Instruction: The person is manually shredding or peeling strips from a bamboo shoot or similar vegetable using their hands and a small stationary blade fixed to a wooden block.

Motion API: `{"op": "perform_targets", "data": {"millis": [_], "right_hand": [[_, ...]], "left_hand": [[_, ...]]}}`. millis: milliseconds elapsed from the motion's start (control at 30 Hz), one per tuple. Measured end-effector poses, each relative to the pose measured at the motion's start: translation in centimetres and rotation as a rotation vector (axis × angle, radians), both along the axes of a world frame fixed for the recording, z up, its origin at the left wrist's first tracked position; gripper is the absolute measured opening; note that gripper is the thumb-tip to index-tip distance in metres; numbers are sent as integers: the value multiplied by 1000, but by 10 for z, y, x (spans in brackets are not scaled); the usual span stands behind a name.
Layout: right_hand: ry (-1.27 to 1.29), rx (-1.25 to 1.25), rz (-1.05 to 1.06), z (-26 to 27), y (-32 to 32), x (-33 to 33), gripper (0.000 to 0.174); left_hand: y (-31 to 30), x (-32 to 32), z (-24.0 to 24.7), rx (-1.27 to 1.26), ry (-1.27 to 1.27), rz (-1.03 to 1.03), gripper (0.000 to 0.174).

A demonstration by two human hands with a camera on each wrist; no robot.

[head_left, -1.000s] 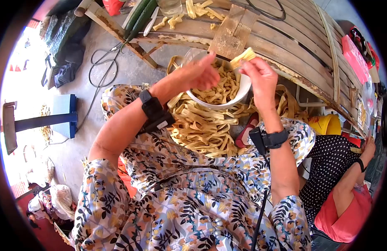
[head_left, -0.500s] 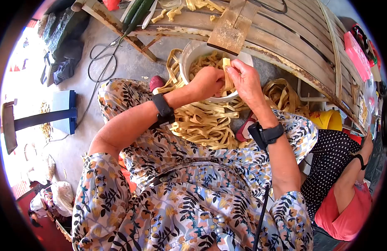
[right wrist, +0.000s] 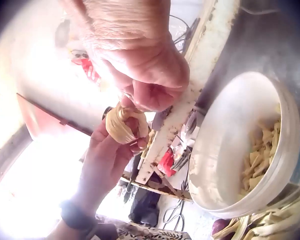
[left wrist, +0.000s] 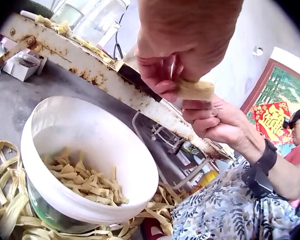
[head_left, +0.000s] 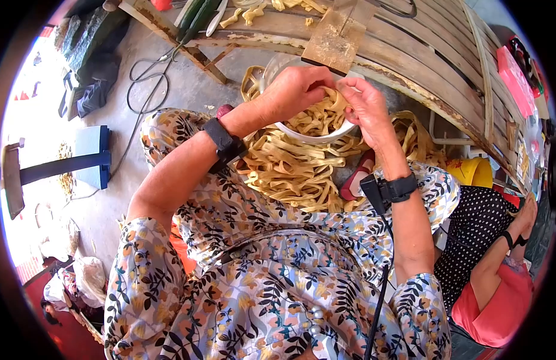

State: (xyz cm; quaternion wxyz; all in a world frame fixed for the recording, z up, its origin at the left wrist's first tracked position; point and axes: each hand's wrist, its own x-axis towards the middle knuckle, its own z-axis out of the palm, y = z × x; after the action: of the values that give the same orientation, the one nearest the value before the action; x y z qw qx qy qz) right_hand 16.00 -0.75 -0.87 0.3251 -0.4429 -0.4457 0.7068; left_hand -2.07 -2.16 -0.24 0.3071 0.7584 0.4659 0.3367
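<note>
Both hands meet above a white bowl (head_left: pixel 344 128) that is partly filled with knotted yellow strips (head_left: pixel 317 119). My left hand (head_left: pixel 314 84) and my right hand (head_left: pixel 349 91) pinch one rolled yellow strip (right wrist: pixel 122 125) between their fingertips. In the left wrist view the left hand (left wrist: pixel 176 85) pinches the strip (left wrist: pixel 196 90) from above, and the right hand (left wrist: pixel 205 116) grips it just below. The bowl (left wrist: pixel 70 202) sits on a heap of long flat yellow strips (head_left: pixel 290 174) lying on my lap.
A slatted wooden table (head_left: pixel 410 54) stands just beyond the bowl, with a wooden block (head_left: pixel 335 36), cucumbers (head_left: pixel 197 21) and loose strips on it. A second person (head_left: pixel 488 240) sits at my right beside a yellow bucket (head_left: pixel 470 171). A blue scale (head_left: pixel 89 159) and a cable (head_left: pixel 149 84) lie on the floor to the left.
A second ago my right hand alone held a strip up beside the bowl. The hands then came together over the bowl and now both pinch the strip near its far rim.
</note>
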Motion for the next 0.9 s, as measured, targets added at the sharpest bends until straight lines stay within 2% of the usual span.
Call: {"op": "perform_targets", "data": {"millis": [133,233,333,433,533,633,733,833,900], "right_hand": [[-104,203,97,9,-1,1,23],[-227,374,103,1,-1,-1,21],[-205,366,72,-2,0,1,21],[52,34,33,3,8,12,20],[291,-236,-1,-6,8,10,19],[403,-324,-30,-13,8,5,17],[376,-285,-99,-18,11,2,19],[182,-22,-63,-15,7,-1,22],[44,99,-66,-9,2,-6,25]], "left_hand": [[3,0,3,-161,13,61,16],[4,-3,1,-427,-90,98,20],[10,-10,-2,-537,-281,-46,24],[7,-7,9,-539,-390,-88,29],[12,-2,-10,-183,-190,-46,34],[8,4,-5,-6,-40,68,29],[5,4,-1,70,134,101,19],[2,1,-4,-103,-58,46,15],[1,0,-7,-67,41,14,11]]}}
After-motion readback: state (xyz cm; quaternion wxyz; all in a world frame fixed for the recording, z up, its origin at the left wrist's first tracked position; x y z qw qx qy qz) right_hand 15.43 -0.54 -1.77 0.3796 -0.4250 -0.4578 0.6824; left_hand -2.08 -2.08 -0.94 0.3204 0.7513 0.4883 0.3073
